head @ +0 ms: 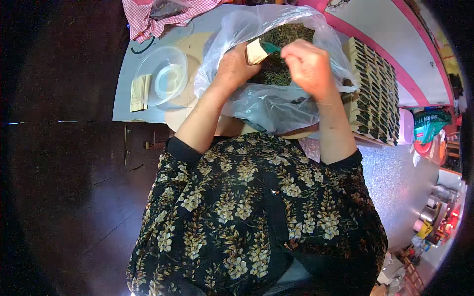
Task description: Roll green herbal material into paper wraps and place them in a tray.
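Observation:
My left hand point(237, 66) grips a small cream paper bag point(256, 51), its opening turned to the right. At that opening is a green scoop-like tool point(271, 48), partly hidden, with its other end in the fingers of my right hand point(309, 66). Both hands are above a large clear plastic bag point(274, 107), spread wide on the table. Inside it lies a mass of dark, dried leafy material point(285, 37). Whether the tool carries any of this material cannot be seen.
At right stand rows of cream paper bags point(374, 92) with dark contents. A clear plastic tub point(161, 76) and a stack of flat paper bags point(139, 101) are on the left of the table point(124, 87). A checked cloth point(152, 26) lies at the far left.

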A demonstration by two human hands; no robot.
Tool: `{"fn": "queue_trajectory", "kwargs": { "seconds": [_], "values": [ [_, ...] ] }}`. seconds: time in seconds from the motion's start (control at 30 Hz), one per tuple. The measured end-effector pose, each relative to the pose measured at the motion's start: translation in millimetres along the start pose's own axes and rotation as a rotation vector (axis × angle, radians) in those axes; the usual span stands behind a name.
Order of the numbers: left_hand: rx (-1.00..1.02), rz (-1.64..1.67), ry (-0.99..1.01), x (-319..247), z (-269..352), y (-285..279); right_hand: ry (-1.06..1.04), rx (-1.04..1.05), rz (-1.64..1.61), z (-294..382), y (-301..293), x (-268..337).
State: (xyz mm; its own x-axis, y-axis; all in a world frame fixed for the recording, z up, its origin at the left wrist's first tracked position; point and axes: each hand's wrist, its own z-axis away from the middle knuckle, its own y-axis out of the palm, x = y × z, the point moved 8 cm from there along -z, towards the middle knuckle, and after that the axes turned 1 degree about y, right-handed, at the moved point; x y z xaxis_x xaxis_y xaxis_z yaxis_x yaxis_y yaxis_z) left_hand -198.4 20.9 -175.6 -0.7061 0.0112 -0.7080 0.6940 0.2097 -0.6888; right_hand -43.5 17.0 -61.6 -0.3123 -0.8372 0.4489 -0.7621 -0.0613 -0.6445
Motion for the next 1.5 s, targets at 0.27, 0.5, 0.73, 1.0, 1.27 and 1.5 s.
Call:
{"fn": "queue_trajectory", "kwargs": {
  "seconds": [0.27, 0.5, 0.73, 1.0, 1.27, 1.5],
  "values": [
    [0.016, -0.001, 0.015, 3.2, -1.9, -0.2, 0.447, 0.034, 0.217, 26.1, -22.1, -56.4],
    [0.002, 0.029, 0.036, 2.3, -4.2, 2.8, 0.857, 0.067, -0.316, 66.1, 52.3, -114.0],
    [-0.012, 0.049, 0.043, 10.2, -3.4, 2.8, 0.955, -0.048, -0.576, 76.4, 41.0, -125.5],
    [0.033, 0.06, 0.004, 7.4, -1.8, 2.5, 0.955, -0.283, -0.591, 76.3, -4.0, -125.6],
    [0.019, 0.001, 0.017, 10.0, -3.3, 5.5, 0.868, -0.354, -0.652, 52.9, -24.7, -106.5],
    [0.052, 0.002, 0.013, 4.9, -2.3, 5.0, 0.617, -0.093, -0.302, 19.5, -2.3, -72.1]
  ]
}}
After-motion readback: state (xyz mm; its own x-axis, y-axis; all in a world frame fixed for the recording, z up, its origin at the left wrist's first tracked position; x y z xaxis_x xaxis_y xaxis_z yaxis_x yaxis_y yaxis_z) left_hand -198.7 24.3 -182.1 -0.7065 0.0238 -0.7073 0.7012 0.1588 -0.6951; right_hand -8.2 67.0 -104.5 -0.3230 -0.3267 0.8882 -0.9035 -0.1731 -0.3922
